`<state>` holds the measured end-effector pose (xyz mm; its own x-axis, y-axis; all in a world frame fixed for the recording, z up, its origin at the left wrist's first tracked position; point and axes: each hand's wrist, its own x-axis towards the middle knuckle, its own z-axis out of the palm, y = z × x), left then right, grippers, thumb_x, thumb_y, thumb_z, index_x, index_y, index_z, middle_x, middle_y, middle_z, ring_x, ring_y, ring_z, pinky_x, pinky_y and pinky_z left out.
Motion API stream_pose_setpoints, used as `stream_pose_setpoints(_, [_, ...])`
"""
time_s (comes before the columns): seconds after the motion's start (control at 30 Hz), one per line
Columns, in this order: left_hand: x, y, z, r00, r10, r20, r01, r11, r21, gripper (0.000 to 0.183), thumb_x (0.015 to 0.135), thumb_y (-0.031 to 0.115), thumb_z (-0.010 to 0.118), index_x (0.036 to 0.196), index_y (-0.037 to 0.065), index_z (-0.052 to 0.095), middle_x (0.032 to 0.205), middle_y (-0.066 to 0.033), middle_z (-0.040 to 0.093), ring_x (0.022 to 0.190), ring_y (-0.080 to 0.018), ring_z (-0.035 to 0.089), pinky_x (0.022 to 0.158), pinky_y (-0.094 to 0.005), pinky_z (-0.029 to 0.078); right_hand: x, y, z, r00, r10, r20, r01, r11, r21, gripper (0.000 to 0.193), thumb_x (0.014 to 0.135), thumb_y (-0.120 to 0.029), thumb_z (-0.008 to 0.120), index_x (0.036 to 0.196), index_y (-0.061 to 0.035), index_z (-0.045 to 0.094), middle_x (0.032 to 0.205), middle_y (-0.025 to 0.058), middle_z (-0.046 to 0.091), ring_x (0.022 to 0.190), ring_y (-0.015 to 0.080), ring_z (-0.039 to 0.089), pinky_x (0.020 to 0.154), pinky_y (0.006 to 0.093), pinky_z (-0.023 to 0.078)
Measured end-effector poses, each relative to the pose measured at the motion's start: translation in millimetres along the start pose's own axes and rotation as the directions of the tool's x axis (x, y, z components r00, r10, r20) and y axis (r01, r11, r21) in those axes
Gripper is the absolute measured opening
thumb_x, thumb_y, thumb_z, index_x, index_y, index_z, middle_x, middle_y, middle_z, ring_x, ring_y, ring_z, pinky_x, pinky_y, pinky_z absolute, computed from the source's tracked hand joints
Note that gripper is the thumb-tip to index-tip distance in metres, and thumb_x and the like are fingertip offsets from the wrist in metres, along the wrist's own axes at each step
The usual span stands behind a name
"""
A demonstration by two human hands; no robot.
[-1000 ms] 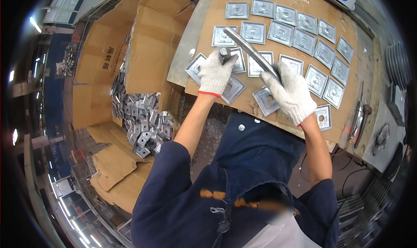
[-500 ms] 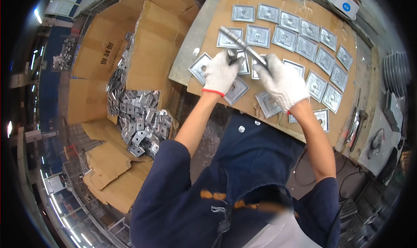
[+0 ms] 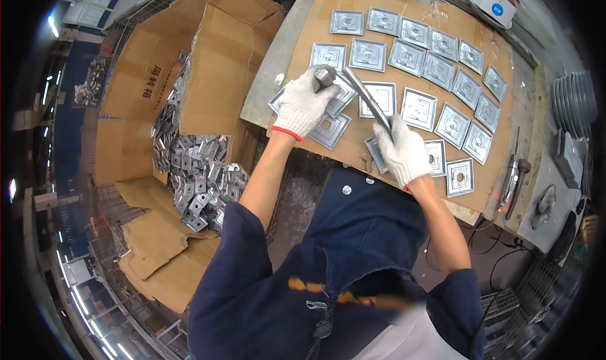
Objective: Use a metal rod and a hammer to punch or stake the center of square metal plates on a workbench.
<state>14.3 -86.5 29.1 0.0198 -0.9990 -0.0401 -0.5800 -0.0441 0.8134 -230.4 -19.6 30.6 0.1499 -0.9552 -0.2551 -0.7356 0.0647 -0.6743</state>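
Note:
Both of my hands wear white knit gloves and are above a cardboard-covered table [image 3: 303, 29]. My left hand [image 3: 304, 101] is closed around a short, dark grey, round-ended piece [image 3: 324, 76] whose kind I cannot make out. In my right hand [image 3: 402, 150] is a long metal rod [image 3: 368, 98], its free end slanting up and left toward the left hand. The rod passes over a square metal plate [image 3: 380, 111]. Under and beside my left hand lie more square plates, one with a round centre hole [image 3: 327, 131] showing; the glove partly covers others.
Rows of similar square plates [image 3: 407, 56] fill the table's far half. At left, a large cardboard box [image 3: 218, 70] holds a heap of small metal parts [image 3: 196, 164]. Slim tools [image 3: 514, 177] lie along the right edge, and a stack of round discs [image 3: 573, 104] stands beyond.
The rod has swung away from my left hand, its tip now lower and farther right. My right hand has drawn back toward me; my left hand has shifted slightly left.

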Motion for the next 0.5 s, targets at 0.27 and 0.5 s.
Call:
stream_pose_setpoints(0.27, [-9.9,17.8,-18.0,0.983,0.172,0.064,-0.176,0.983,0.046,0.03,0.092,0.013,0.079,0.12,0.003,0.072,0.104,-0.0135,0.078,0.097,-0.022,0.075,0.089,-0.035,0.059,73.3,-35.4,1.5,0.993,-0.101,0.061,0.111,0.974,-0.197,0.048,0.108,-0.049,0.05,0.112,-0.002,0.06,0.096,0.0302,0.072,0.093,0.0504,0.07,0.084,0.0567,0.054])
stream_pose_setpoints(0.5, [-13.7,3.5,-17.6,0.993,0.09,-0.075,-0.084,0.994,0.077,0.03,0.091,0.009,0.081,0.118,0.002,0.072,0.095,-0.0085,0.078,0.089,-0.0126,0.074,0.084,-0.0299,0.059,-7.6,-17.1,-0.7,0.999,-0.046,0.017,0.047,0.994,-0.101,0.046,0.108,-0.046,0.052,0.109,-0.0009,0.06,0.085,0.0284,0.072,0.083,0.0485,0.071,0.075,0.0565,0.056])
